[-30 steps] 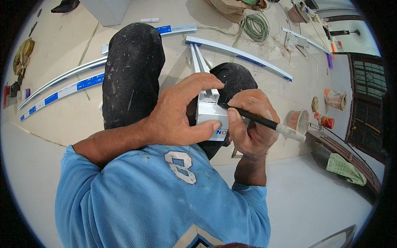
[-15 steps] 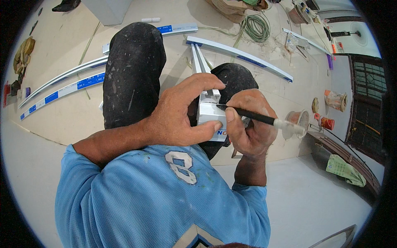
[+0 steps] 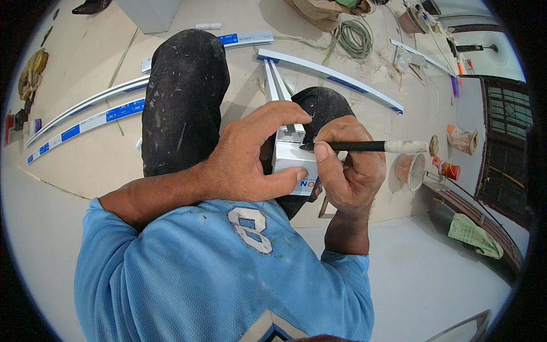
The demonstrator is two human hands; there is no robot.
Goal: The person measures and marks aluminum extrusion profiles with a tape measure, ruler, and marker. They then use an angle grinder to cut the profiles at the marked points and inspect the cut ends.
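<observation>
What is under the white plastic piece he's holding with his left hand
Under the white plastic piece shows the dark trouser knee, the left hand gripping it, the right hand holding a brush. Its underside is hidden.

Building site indoors: bare floor, white trunking lengths, cable coil.

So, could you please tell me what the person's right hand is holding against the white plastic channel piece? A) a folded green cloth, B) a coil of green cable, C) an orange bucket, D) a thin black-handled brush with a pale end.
D: the right hand pinches a thin black-handled brush, tip on the white plastic channel piece that the left hand grips.
</observation>
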